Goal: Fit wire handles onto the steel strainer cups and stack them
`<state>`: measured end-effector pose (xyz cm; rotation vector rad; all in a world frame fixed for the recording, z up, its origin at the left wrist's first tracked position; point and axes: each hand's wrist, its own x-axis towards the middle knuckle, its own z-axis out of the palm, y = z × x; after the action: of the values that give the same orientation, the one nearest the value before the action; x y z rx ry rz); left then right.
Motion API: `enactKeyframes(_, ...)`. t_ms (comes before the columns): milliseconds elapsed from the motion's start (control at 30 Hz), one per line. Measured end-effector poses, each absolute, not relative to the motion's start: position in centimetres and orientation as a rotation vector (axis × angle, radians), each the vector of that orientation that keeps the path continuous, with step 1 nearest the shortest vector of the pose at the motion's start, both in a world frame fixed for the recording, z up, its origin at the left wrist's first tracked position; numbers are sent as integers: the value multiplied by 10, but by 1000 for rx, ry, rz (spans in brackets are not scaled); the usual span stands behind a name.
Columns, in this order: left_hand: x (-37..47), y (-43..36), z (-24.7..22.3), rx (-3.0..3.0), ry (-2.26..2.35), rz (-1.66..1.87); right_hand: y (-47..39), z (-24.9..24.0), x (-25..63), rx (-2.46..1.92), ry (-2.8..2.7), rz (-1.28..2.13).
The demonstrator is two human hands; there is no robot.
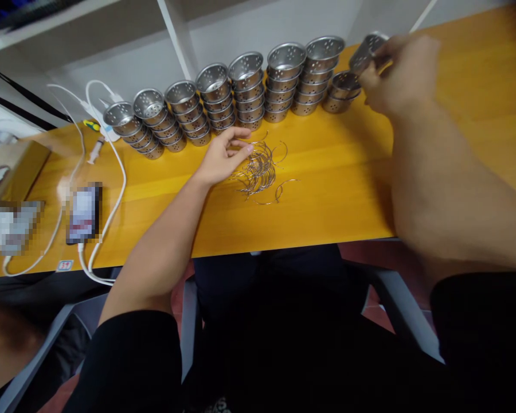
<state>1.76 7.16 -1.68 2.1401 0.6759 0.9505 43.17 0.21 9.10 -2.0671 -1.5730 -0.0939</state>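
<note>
My right hand (395, 74) grips a perforated metal cup (367, 50), tilted over the short stack of cups (341, 94) at the right end of the row. My left hand (227, 154) rests at the left edge of a pile of thin curved wires (260, 169); its fingers are slightly curled and apart, and no object shows in them. Taller stacks of the same cups stand along the back of the table, among them one stack (284, 80) behind the wires and another (124, 123) at the left end.
On the yellow table (327, 212), a phone (84, 215) with white cables (122, 189) lies at the left, near a small syringe-like item (96, 150). A cardboard box (26, 172) is at the far left. Another person's arm (8, 344) shows at the lower left.
</note>
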Motion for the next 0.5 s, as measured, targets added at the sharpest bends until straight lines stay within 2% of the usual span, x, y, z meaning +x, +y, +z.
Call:
enactKeyframes(100, 16, 72, -17, 2136, 717, 915, -2, 97, 410, -2237, -1536, -161)
enactKeyframes(500, 21, 47, -1, 2090, 769, 883, 0, 100, 400, -2377, -1724, -191)
